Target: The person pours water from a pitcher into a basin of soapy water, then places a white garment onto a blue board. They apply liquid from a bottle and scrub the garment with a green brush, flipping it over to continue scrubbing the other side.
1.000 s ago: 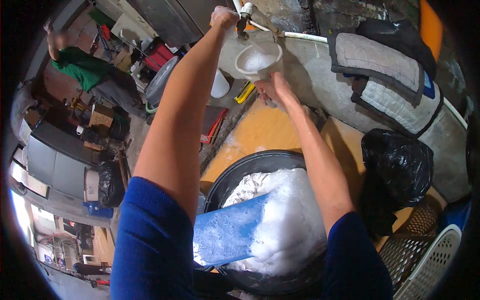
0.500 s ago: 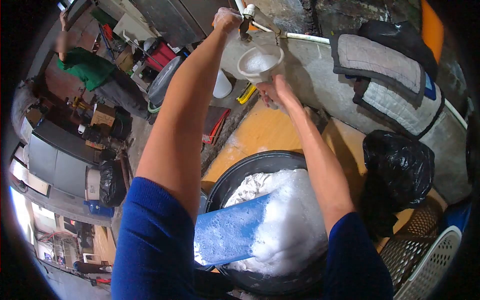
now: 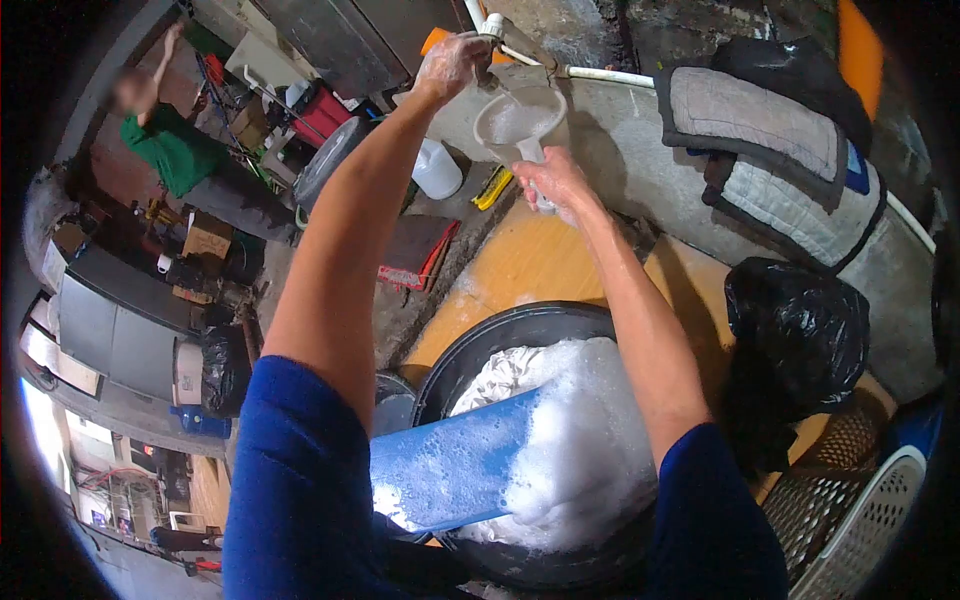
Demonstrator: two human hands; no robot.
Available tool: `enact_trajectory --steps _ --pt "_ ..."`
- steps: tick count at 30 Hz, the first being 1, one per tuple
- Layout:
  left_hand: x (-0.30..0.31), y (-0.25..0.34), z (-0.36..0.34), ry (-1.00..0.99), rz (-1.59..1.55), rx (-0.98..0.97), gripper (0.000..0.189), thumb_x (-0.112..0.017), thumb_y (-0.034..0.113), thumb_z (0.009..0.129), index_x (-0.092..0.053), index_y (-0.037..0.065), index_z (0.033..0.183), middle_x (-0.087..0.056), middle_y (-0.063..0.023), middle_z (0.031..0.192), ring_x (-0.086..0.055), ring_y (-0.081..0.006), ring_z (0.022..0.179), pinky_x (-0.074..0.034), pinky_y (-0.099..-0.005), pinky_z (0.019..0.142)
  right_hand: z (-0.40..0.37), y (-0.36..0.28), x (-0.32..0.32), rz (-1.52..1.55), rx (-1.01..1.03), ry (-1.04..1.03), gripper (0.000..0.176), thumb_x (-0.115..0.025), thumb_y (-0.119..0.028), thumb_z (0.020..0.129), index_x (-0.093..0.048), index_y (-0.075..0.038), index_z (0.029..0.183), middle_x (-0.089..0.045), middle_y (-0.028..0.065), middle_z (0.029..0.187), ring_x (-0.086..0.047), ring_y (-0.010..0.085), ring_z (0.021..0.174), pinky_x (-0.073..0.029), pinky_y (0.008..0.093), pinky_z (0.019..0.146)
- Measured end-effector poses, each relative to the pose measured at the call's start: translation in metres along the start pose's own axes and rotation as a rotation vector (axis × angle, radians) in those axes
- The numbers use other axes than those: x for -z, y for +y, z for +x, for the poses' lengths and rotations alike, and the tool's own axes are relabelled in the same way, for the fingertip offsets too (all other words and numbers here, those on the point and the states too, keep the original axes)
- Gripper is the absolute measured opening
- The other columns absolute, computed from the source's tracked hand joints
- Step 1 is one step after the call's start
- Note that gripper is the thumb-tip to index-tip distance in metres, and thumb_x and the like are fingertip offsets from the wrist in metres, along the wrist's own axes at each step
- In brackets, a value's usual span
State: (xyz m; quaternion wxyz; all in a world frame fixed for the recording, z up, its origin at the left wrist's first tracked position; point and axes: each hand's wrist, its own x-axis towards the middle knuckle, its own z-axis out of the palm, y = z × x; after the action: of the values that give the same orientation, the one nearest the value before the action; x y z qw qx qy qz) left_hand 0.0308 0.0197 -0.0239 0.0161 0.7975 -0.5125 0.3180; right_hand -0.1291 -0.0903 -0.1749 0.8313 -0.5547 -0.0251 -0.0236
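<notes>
My right hand point(image 3: 553, 183) grips the handle of a white plastic scoop point(image 3: 520, 118) and holds it up under a tap point(image 3: 492, 28) on a white pipe. My left hand point(image 3: 450, 62) is closed on the tap at the top of the low concrete wall. Below my arms stands a black tub point(image 3: 480, 345) full of white foam and wet cloth, with a blue washboard point(image 3: 455, 465) leaning in it.
Padded grey mats point(image 3: 770, 130) hang over the wall. A black bin bag point(image 3: 795, 335) and a white mesh basket point(image 3: 860, 520) stand at right. A white jug point(image 3: 437, 168), yellow brush point(image 3: 491, 187) and red mat point(image 3: 415, 250) lie at left. A person in green point(image 3: 170, 140) stands far left.
My left hand has come slightly down and left on the tap. The scoop stays under it. The person in green has raised an arm.
</notes>
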Motion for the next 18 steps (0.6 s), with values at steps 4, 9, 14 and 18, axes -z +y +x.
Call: enact_trajectory --steps 4,9,14,18 --pt "-0.001 -0.002 -0.001 0.098 -0.128 0.029 0.018 -0.063 0.021 0.074 -0.062 0.004 0.074 -0.061 -0.0096 0.077 -0.058 -0.0260 0.069 -0.046 -0.0347 0.064 -0.002 -0.002 -0.001 0.004 0.003 -0.005 0.014 -0.058 -0.006 0.078 -0.048 0.002 0.072 -0.049 0.0063 0.055 -0.047 0.0129 0.042 -0.039 0.0301 0.034" --pt "-0.002 0.008 0.023 0.006 -0.712 0.876 0.035 -0.066 0.035 0.072 -0.062 0.000 0.071 -0.059 -0.0089 0.062 -0.057 -0.0182 0.054 -0.049 -0.0328 0.059 0.005 0.004 -0.005 -0.083 0.047 -0.029 0.017 -0.058 -0.007 0.079 -0.048 0.000 0.068 -0.050 0.0060 0.056 -0.047 0.0146 0.042 -0.037 0.0314 0.034" --pt "-0.027 0.029 0.039 0.291 -0.315 1.218 0.026 -0.065 0.026 0.070 -0.058 0.001 0.074 -0.060 -0.0082 0.064 -0.061 -0.0166 0.057 -0.050 -0.0283 0.055 0.003 0.009 -0.003 -0.110 0.065 -0.108 0.017 -0.057 -0.009 0.079 -0.044 0.001 0.077 -0.050 0.0064 0.058 -0.046 0.0133 0.045 -0.039 0.0308 0.039" --pt "-0.012 0.018 0.031 -0.131 -0.247 0.881 0.023 -0.065 0.023 0.068 -0.057 0.002 0.071 -0.059 -0.0108 0.062 -0.061 -0.0205 0.059 -0.048 -0.0309 0.054 0.004 0.012 -0.005 -0.074 0.027 -0.119 0.020 -0.059 -0.011 0.079 -0.043 0.001 0.077 -0.049 0.0065 0.058 -0.046 0.0133 0.045 -0.040 0.0316 0.038"
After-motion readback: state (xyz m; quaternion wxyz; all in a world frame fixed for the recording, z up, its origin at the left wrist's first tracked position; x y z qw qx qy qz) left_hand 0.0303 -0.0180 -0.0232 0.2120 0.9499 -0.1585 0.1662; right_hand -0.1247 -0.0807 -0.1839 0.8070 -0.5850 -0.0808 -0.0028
